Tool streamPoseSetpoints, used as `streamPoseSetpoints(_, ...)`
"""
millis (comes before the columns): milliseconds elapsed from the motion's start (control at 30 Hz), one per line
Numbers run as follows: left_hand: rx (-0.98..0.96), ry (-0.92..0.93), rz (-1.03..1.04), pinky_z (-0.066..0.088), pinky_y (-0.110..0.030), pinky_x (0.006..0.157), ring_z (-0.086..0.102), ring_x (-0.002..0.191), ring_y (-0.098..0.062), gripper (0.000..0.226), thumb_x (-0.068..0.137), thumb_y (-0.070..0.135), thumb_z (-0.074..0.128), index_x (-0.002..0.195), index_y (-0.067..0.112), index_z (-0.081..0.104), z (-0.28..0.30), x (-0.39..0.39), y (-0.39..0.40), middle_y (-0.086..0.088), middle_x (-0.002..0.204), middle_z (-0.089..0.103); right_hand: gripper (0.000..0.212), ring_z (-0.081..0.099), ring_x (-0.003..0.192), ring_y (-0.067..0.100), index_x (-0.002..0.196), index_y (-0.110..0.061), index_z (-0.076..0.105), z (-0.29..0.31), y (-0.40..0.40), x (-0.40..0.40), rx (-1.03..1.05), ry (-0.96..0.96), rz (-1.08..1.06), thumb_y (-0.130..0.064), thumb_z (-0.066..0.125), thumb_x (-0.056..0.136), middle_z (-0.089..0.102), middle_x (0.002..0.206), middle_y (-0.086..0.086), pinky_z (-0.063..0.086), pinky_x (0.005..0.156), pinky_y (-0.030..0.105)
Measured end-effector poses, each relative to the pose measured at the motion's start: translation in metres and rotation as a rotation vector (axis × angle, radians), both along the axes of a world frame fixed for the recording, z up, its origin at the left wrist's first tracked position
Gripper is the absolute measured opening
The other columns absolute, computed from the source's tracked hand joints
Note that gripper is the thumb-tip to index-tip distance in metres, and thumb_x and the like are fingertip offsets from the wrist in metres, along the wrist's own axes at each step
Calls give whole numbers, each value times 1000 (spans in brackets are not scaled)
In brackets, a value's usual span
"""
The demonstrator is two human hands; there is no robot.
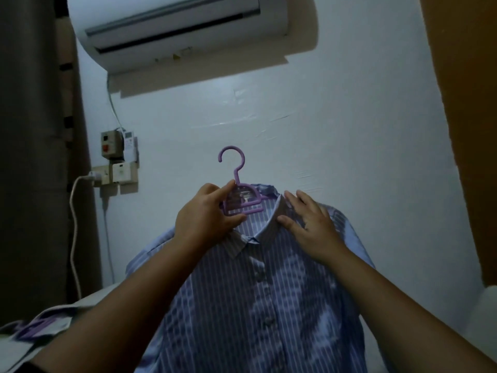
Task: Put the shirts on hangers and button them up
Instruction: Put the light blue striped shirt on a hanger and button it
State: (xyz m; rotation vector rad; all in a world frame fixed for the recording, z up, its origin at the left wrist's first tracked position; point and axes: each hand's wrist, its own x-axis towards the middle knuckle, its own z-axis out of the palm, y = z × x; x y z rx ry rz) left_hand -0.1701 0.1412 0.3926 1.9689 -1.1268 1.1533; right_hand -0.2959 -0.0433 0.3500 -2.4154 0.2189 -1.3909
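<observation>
A blue shirt with thin white stripes (250, 300) hangs in front of me on a purple plastic hanger (236, 179), its front placket with buttons running down the middle. My left hand (204, 216) grips the hanger just below its hook, thumb and fingers curled round the neck. My right hand (309, 224) lies on the right side of the collar with fingers spread and fairly straight, thumb at the collar's edge. The hanger's arms are hidden inside the shirt.
A white wall (322, 130) stands behind the shirt, with an air conditioner (183, 28) above. Wall switches and a socket with a white cable (118, 162) sit at the left beside a dark curtain (35, 157). Another cloth (40, 324) lies at the lower left.
</observation>
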Motion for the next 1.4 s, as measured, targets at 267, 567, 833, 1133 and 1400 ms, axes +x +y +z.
streamPoseSetpoints(267,-91,-54,272,52,-32,74,57,99,-16,77,76,59,69,143,35,39,-3,50,61,4,121,53,71,-14,145,16,147,-42,-3,-32,34,84,-49,218,-96,-63,33,91,-17,158,-7,-3,114,48)
streamPoseSetpoints(567,-127,147,475,49,-34,80,56,102,-20,71,81,53,67,143,36,38,-33,147,142,1,121,51,73,-13,146,22,149,-39,-1,-93,91,214,6,431,5,-66,31,89,-17,158,-3,1,114,55)
streamPoseSetpoints(833,-147,397,820,19,-48,115,23,140,-39,84,88,46,60,153,24,11,-79,291,216,-18,152,27,72,-6,146,23,150,-37,4,-134,182,325,47,606,199,-64,35,91,-10,159,-2,6,115,53)
streamPoseSetpoints(1133,63,545,757,38,-43,101,46,121,-31,50,90,53,46,123,18,59,-201,328,245,-11,126,56,74,0,146,24,150,-33,5,-184,242,372,18,803,312,-64,37,91,-5,160,2,6,116,53)
streamPoseSetpoints(1400,137,457,716,14,-43,115,22,143,-28,59,91,57,45,141,25,44,-202,300,224,-6,153,33,75,5,146,24,150,-33,10,-192,241,360,55,769,288,-65,40,89,1,160,1,14,115,52)
